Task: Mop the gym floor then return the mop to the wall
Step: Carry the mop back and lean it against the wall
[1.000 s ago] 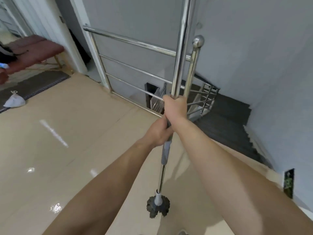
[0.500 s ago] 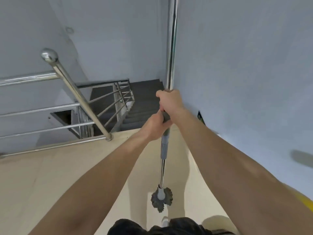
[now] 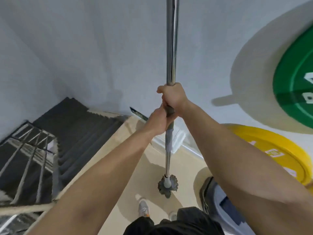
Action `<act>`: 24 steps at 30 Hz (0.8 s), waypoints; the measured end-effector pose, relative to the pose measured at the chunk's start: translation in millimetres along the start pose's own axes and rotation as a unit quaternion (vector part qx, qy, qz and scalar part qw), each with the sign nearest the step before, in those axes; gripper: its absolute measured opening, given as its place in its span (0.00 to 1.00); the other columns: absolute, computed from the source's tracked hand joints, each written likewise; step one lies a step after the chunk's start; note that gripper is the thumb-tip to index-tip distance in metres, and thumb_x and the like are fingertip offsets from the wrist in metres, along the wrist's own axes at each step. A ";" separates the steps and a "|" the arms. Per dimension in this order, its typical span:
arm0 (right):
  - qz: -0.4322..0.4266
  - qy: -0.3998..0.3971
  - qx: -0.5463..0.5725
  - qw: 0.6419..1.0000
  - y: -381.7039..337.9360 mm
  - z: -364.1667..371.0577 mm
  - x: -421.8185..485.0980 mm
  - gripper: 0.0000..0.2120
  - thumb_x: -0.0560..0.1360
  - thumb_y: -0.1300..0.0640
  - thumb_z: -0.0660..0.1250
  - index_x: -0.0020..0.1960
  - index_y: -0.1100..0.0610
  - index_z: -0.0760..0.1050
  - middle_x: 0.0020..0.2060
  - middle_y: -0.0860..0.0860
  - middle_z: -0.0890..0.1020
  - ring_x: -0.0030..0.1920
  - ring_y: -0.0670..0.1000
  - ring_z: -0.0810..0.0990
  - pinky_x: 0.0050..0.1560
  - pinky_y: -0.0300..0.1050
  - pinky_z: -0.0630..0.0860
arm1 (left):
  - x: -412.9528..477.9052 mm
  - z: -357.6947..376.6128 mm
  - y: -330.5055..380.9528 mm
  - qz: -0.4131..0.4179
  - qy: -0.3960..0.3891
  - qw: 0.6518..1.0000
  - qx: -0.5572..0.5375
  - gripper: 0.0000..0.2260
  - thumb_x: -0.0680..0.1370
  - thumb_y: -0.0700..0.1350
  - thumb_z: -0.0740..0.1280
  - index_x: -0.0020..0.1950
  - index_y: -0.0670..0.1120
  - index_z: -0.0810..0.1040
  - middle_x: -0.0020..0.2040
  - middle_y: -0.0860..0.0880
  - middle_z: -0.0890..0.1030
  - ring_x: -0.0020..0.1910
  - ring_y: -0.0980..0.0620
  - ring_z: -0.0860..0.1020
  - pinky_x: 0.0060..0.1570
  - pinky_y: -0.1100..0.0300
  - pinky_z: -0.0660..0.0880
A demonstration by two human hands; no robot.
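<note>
head view: the right hand (image 3: 172,97) and, below it, the left hand (image 3: 157,122) have fingers curled tight round the mop (image 3: 171,48), held upright, its mop head (image 3: 167,185) seemingly just off the floor (image 3: 152,167). likely the return step: next, lean it steadily against the wall (image 3: 101,48).

mop (image 3: 171,48) upright | right hand (image 3: 174,97) grips above left hand (image 3: 158,123) | floor (image 3: 152,167)

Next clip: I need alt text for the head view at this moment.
A person holds a mop upright in both hands, right hand above left hand, the mop head low by the beige floor. Grey wall ahead, dark stairs down to the left, green plate and yellow plate to the right.
</note>
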State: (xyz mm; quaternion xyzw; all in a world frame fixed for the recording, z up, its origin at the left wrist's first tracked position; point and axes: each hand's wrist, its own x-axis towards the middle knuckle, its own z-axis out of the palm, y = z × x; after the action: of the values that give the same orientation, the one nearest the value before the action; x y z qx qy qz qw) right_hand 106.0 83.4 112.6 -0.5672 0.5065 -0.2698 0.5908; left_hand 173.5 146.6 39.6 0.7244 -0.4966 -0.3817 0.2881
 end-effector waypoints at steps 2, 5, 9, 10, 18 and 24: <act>0.011 0.061 0.013 0.998 4.5 -21.7 2.5 0.11 0.69 0.60 0.68 0.34 0.56 0.67 0.24 0.51 0.69 0.26 0.53 0.66 0.35 0.48 0.69 | 16.7 13.9 9.2 0.022 -0.046 0.999 -0.007 0.24 0.71 0.60 0.64 0.62 0.49 0.71 0.51 0.47 0.83 0.51 0.46 0.82 0.57 0.46 0.78; 0.025 0.149 0.030 0.988 17.7 -54.5 -2.9 0.13 0.70 0.60 0.68 0.32 0.55 0.66 0.25 0.52 0.69 0.27 0.54 0.67 0.36 0.48 0.69 | 24.3 37.4 32.1 0.058 -0.138 0.989 0.021 0.11 0.78 0.50 0.63 0.59 0.49 0.70 0.45 0.50 0.82 0.42 0.50 0.79 0.47 0.57 0.77; 0.045 0.246 0.074 0.965 47.1 -98.7 -19.4 0.15 0.70 0.61 0.69 0.31 0.54 0.65 0.24 0.52 0.68 0.27 0.54 0.66 0.36 0.48 0.68 | 24.8 78.9 52.4 0.123 -0.214 0.965 0.087 0.16 0.77 0.53 0.60 0.62 0.47 0.69 0.46 0.46 0.82 0.41 0.46 0.79 0.43 0.50 0.78; 0.049 0.263 0.085 0.960 55.3 -108.4 -24.1 0.15 0.69 0.61 0.69 0.30 0.54 0.65 0.23 0.53 0.68 0.27 0.54 0.66 0.36 0.48 0.68 | 22.7 88.1 56.8 0.135 -0.229 0.958 0.104 0.17 0.78 0.53 0.60 0.63 0.46 0.68 0.46 0.45 0.82 0.42 0.44 0.80 0.44 0.50 0.78; 0.092 0.273 0.140 0.947 116.4 -156.3 -40.4 0.21 0.70 0.63 0.71 0.26 0.53 0.64 0.20 0.50 0.67 0.24 0.51 0.65 0.31 0.43 0.64 | 38.7 176.9 33.5 0.092 -0.288 0.950 0.080 0.23 0.70 0.56 0.60 0.64 0.51 0.68 0.50 0.43 0.82 0.50 0.40 0.81 0.51 0.39 0.77; 0.176 0.204 0.102 0.958 173.0 -153.2 -32.0 0.16 0.76 0.54 0.73 0.33 0.56 0.72 0.29 0.52 0.75 0.31 0.50 0.75 0.34 0.40 0.73 | 31.4 180.9 33.0 0.002 -0.329 0.940 0.088 0.19 0.81 0.52 0.58 0.71 0.50 0.63 0.60 0.48 0.76 0.49 0.51 0.79 0.49 0.62 0.79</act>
State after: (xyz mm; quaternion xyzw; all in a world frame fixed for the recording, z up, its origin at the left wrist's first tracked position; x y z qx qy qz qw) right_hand -87.7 87.8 -17.4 -0.3391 0.6779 -0.3218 0.5674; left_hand 12.0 98.9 -40.7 0.5800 -0.5964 -0.5531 0.0449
